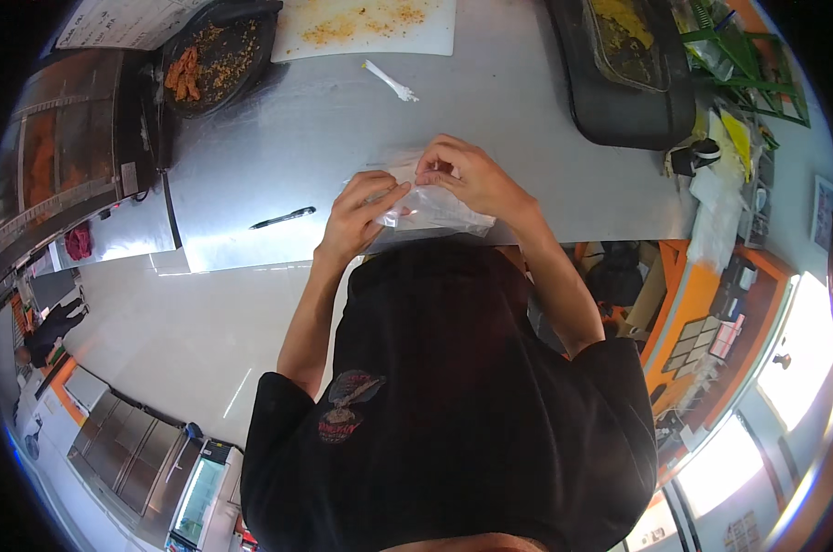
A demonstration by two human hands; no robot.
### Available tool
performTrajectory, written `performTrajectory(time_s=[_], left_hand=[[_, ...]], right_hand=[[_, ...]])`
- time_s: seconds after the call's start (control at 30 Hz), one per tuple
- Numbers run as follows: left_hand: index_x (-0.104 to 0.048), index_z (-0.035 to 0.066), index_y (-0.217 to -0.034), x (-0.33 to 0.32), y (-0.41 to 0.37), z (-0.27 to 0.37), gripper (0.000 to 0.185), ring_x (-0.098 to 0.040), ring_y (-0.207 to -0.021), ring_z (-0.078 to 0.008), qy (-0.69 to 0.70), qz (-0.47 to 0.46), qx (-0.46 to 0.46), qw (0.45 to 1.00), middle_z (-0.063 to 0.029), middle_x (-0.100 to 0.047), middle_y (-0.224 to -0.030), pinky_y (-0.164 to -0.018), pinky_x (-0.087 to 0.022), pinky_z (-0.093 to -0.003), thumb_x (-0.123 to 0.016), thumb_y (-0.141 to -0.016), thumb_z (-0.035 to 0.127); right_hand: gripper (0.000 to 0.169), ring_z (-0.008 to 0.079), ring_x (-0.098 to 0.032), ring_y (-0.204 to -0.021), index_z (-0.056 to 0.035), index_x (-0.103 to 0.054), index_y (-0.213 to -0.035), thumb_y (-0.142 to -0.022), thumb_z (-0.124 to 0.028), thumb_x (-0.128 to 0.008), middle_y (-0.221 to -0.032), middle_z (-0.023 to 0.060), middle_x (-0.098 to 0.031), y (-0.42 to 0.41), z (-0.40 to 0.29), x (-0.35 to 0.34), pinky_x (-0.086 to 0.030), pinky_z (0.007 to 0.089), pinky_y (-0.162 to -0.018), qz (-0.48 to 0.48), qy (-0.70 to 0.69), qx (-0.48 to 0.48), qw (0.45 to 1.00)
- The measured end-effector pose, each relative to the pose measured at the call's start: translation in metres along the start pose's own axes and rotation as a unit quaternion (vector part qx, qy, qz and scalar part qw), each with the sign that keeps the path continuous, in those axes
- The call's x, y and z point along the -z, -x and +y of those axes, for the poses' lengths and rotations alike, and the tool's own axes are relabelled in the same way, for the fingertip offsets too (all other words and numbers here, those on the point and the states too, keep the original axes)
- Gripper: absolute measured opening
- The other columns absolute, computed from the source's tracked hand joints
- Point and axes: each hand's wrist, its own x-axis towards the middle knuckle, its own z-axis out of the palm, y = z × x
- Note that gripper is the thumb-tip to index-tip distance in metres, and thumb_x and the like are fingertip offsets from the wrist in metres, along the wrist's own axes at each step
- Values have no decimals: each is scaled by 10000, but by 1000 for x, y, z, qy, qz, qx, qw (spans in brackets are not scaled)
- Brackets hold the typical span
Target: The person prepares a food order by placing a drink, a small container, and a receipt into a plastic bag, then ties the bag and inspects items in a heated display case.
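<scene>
Both hands meet at a clear plastic bag (434, 207) by the front edge of the steel counter (251, 152). My left hand (362, 207) pinches the bag's left side between thumb and fingers. From the right, my right hand (468, 172) has its thumb and fingertips closed on the upper part of the bag. Pale paper-like material shows through the plastic; what it is cannot be made out. A dark pen (282, 218) lies to the left of my left hand. Beyond the hands rests a narrow white plastic strip or twisted wrapper (390, 81) with a frayed end.
At the back left, a black tray (216, 90) holds fried pieces and crumbs. A white cutting board (375, 27) with crumbs lies beside it. A large black tray (623, 117) bears a clear container (630, 48) at the right. Plastic bags (717, 200) hang off the counter's right end.
</scene>
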Motion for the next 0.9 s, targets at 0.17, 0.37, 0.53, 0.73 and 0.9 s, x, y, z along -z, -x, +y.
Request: performTrajectory(time_s=[0.17, 0.37, 0.53, 0.73, 0.9], left_hand=[[-750, 44, -1183, 6, 24, -3, 471, -625, -1189, -381, -73, 35, -64, 995, -79, -688, -1235, -1010, -542, -505, -662, -736, -75], [-781, 16, -1006, -4, 59, 9, 264, -498, -1366, -406, -136, 87, 6, 987, -70, -670, -1359, -1134, -428, -558, -684, -775, -67], [-779, 23, -940, -2, 74, 17, 127, -415, -1394, -382, -134, 104, 50, 984, -39, -656, -1258, -1167, -374, -549, -761, -822, -19], [-790, 64, -857, 5, 84, 20, 41, -443, -1312, -350, -157, 72, 86, 981, -44, -630, -1136, -1106, -402, -545, -784, -860, 105], [-737, 11, -891, 16, 63, 19, 66, -507, -1278, -385, -48, 26, 96, 994, -79, -632, -1167, -1066, -429, -519, -762, -831, 20]], right_hand=[[145, 256, -646, -983, -5, -618, -925, -913, -82, -741, -1307, 94, -596, 11, -19, 2, -532, 393, -859, 73, 91, 65, 991], [143, 283, -618, -1073, -36, -627, -947, -882, -82, -747, -1196, 69, -640, 22, 23, 12, -512, 411, -910, 93, 192, 80, 974], [109, 300, -619, -1017, -53, -630, -902, -896, -118, -717, -997, 72, -687, 26, 37, 18, -495, 421, -921, 107, 221, 68, 967], [91, 324, -632, -972, -49, -622, -894, -897, -87, -705, -968, 98, -690, 27, 37, 30, -507, 436, -899, 144, 245, 116, 952], [124, 296, -671, -1024, -22, -607, -965, -898, 2, -708, -1011, 119, -712, 28, 24, 27, -539, 399, -901, 177, 138, 48, 973]])
